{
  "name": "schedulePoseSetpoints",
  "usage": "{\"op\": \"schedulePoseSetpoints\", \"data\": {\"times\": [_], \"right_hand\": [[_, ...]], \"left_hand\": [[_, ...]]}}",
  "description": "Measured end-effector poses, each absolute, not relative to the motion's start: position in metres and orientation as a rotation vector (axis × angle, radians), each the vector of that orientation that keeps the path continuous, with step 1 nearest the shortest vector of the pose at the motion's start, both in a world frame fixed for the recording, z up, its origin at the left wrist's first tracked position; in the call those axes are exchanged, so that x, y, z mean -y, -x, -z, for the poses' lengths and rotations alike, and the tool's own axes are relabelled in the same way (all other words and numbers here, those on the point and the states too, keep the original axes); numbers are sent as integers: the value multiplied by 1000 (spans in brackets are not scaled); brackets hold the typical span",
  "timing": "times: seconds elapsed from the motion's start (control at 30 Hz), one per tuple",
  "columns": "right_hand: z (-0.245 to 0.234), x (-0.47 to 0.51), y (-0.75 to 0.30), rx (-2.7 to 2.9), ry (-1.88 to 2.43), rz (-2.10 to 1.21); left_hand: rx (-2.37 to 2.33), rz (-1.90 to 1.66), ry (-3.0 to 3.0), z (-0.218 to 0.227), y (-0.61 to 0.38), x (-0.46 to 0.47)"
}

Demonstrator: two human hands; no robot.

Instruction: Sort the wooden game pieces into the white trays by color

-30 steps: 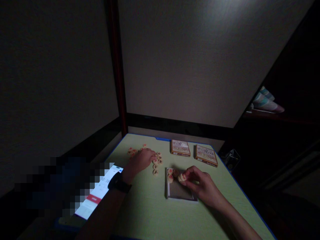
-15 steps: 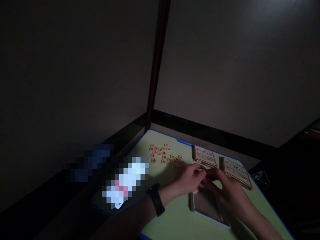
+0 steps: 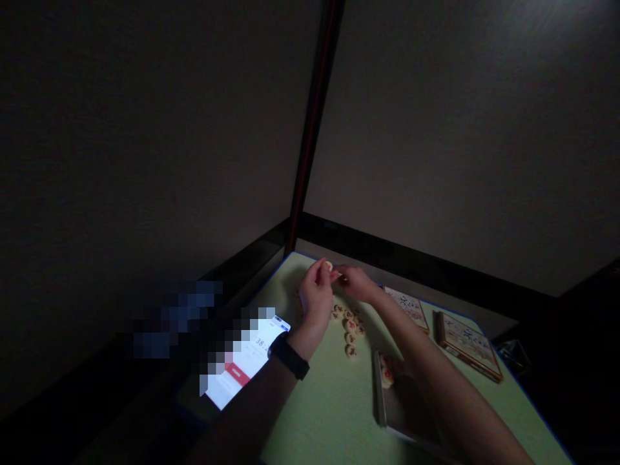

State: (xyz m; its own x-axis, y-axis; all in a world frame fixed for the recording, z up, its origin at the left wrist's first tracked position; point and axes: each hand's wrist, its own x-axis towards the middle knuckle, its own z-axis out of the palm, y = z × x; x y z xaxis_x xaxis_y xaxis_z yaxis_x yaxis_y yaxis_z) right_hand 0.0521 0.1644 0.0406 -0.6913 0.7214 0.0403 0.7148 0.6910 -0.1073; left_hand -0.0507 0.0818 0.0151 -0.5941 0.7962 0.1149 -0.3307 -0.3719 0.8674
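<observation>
At the far side of the table, my left hand (image 3: 317, 294), with a dark watch on its wrist, is closed with a round Chinese chess piece (image 3: 328, 265) at its fingertips. My right hand (image 3: 357, 283) is beside it, fingers drawn together near the left fingertips; what they hold, if anything, is hidden. Below the hands, several loose chess pieces (image 3: 351, 326) with red or dark characters lie on the table. More pieces are partly hidden behind my left hand. A shallow tray (image 3: 380, 403) sits under my right forearm, with a few pieces (image 3: 386, 378) in its far left corner.
Two flat printed boxes lie at the back right, one box (image 3: 407, 307) partly behind my right arm and another box (image 3: 469, 345) nearer the edge. A lit phone (image 3: 242, 361), partly pixelated, is left of my left wrist. The green table (image 3: 314, 413) stands against dim walls.
Both hands have moved from above the tray to the far left, over the loose pieces. A chess piece now shows in my left fingertips. The pieces in the tray's corner are now uncovered.
</observation>
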Motion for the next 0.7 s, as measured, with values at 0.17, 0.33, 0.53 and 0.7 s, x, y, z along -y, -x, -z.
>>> {"op": "schedulePoseSetpoints", "data": {"times": [0.17,0.33,0.53,0.7], "right_hand": [[-16,-181,-7,2972,1211,-92],[-22,-182,-10,3030,1157,-53],[-27,-165,-15,3082,963,-75],[-20,-158,-12,3075,923,-58]], "left_hand": [[-1123,-2094,-565,-10,66,-88],[-1112,-2130,-552,-11,65,-89],[-1184,-2122,-599,-9,67,-89],[-1211,-2091,-654,-9,66,-88]]}}
